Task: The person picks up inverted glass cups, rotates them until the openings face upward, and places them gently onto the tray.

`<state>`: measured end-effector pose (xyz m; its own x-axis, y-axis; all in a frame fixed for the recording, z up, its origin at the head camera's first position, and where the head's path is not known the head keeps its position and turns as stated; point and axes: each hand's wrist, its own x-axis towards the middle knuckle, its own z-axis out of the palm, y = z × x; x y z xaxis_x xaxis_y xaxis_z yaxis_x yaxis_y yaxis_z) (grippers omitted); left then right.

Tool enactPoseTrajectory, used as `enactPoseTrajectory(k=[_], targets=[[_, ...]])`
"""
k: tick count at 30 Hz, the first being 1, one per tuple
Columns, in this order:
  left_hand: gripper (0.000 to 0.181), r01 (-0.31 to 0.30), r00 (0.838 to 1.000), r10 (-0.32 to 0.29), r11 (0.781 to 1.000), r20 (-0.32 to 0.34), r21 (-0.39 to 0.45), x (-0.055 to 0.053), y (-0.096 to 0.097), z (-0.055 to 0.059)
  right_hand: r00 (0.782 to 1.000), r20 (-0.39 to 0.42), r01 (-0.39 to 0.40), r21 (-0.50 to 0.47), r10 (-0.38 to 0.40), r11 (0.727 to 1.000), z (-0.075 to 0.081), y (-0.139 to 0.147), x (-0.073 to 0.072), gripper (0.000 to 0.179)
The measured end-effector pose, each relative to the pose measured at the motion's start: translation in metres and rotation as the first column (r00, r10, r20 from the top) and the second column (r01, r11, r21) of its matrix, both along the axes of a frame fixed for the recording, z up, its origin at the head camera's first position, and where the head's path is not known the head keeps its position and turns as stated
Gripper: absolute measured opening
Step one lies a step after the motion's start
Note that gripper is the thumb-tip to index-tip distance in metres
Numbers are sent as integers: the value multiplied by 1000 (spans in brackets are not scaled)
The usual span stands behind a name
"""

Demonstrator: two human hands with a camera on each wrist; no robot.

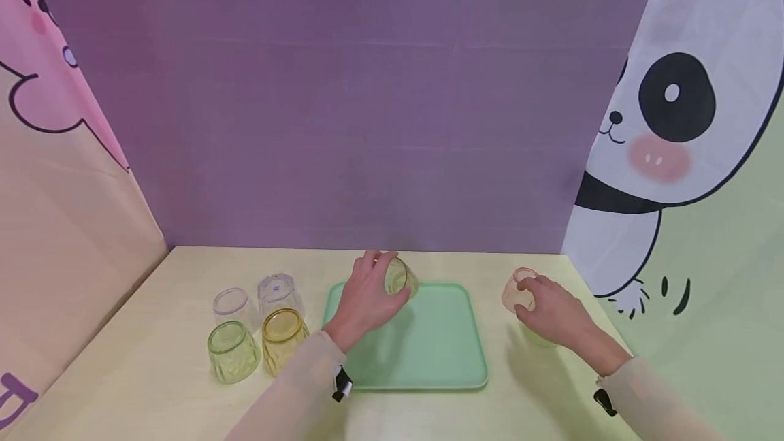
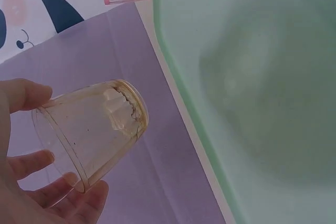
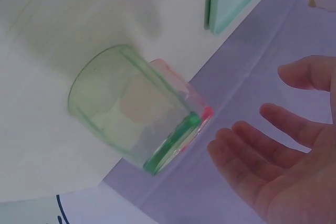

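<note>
In my left hand I hold a pale yellow-tinted clear glass by its wider end, tilted, above the back of the green tray. My right hand is at the right of the table, fingers spread and a gap between them and the glasses in the right wrist view. Beside it stand a pink glass and a green glass, both mouth down. The hand hides most of the green one in the head view.
Left of the tray several glasses stand mouth down: a green glass, an amber glass, and two clear ones, a lilac-tinted glass and a faceted glass. A purple wall rises behind the table.
</note>
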<state>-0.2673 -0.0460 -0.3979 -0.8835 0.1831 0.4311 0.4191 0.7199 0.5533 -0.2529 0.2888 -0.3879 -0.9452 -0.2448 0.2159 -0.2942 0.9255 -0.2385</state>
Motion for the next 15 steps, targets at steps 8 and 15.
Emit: enactPoseTrajectory(k=[8,15], targets=[[54,-21,990,-7,982,-143,-190,-8,-1,4,1000,-12,22,44,-22,999,3,14,-2,36],[55,-25,991,-11,966,-134,-259,-14,-2,8,999,-18,37,80,-35,996,3,26,-6,38]])
